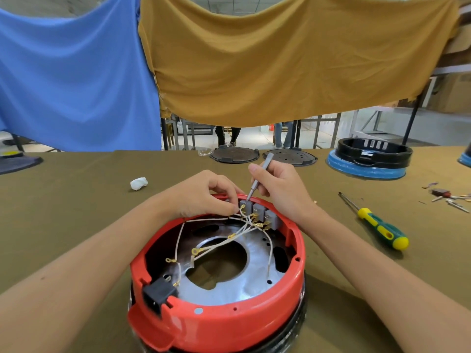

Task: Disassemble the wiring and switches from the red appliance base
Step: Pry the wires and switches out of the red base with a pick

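The red appliance base (229, 324) lies open side up on the olive table. Three grey switches (260, 211) sit in a row on its far inner rim, with white wires (219, 244) and gold terminals running from them across the metal plate. A black power socket (158, 293) sits at the near left rim. My left hand (204, 193) pinches the leftmost grey switch. My right hand (280, 184) holds a thin grey metal tool (257, 179) like a pen, its tip touching the top of that same switch.
A green and yellow screwdriver (377, 225) lies right of the base. Small loose parts (448, 194) are scattered at the far right. A crumpled white wad (139, 183) lies to the left. Black round plates (234, 155) and a black-and-blue base (369, 159) stand at the table's far edge.
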The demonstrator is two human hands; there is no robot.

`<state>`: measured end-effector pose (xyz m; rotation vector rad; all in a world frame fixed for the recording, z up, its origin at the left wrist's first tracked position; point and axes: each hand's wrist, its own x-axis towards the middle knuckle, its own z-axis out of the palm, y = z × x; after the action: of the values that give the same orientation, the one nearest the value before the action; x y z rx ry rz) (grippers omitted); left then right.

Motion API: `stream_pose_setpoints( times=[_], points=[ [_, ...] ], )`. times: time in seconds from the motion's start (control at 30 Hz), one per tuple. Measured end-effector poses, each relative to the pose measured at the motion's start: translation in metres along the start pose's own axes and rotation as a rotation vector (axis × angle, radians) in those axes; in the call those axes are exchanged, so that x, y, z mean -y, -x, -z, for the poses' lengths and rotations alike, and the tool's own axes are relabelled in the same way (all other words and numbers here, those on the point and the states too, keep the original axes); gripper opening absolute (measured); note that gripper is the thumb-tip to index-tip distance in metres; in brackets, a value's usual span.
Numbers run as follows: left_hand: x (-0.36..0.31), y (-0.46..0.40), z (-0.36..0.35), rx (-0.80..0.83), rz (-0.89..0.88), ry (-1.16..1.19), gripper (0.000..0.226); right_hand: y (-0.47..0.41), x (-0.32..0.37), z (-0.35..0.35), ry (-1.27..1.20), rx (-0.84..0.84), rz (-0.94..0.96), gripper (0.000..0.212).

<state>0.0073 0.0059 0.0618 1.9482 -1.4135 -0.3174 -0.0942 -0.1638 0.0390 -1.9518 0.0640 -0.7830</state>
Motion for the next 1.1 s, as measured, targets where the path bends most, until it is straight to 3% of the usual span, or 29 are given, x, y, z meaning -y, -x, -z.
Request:
stream_pose_setpoints(
  times=[0.27,0.63,0.87,1.1],
  points=[
    [0.003,0.0,0.0,0.004,-0.017,-0.004,0.016,0.004,0.014,0.001,0.129,0.031,0.192,0.034],
    [0.003,-0.001,0.0,0.015,-0.018,0.008,0.016,-0.003,-0.005,0.001,-0.117,0.06,-0.075,0.037],
    [0.003,0.0,0.0,0.015,-0.021,-0.001,0.016,0.001,0.003,0.001,0.034,-0.008,0.145,0.034],
    [0.004,-0.002,0.0,0.0,-0.018,-0.01,0.015,-0.001,0.005,0.001,0.025,0.043,0.105,0.034]
  ],
)
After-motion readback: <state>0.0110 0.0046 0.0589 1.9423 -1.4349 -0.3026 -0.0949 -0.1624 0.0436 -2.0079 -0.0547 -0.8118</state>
